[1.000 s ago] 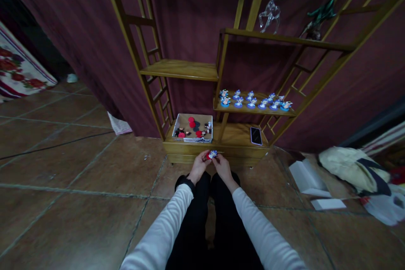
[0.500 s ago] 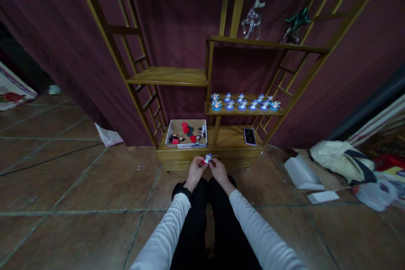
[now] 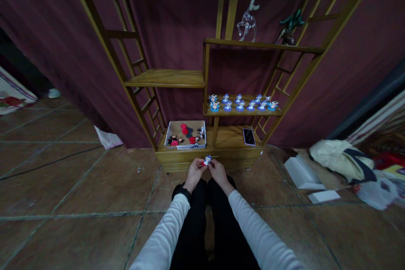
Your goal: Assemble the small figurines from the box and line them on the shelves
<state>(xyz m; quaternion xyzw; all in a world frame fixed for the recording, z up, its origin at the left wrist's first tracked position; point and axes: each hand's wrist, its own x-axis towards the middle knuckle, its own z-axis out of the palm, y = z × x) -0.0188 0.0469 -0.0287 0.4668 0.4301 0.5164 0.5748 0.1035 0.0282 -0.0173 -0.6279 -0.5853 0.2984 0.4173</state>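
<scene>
Both my hands meet in front of the low wooden shelf unit. My left hand pinches a red round base. My right hand pinches a small blue and white figurine set against that base. Behind them, on the bottom shelf, an open cardboard box holds red bases and several small dark figures. A row of several finished figurines on blue bases stands on the middle shelf.
A dark phone lies on the bottom shelf, right of the box. A glass deer and a green ornament stand on the top shelf. White boxes and bags lie on the tiled floor at right.
The view has swung a little to the right and down. My hands stay together on the figurine and base, working them slightly.
</scene>
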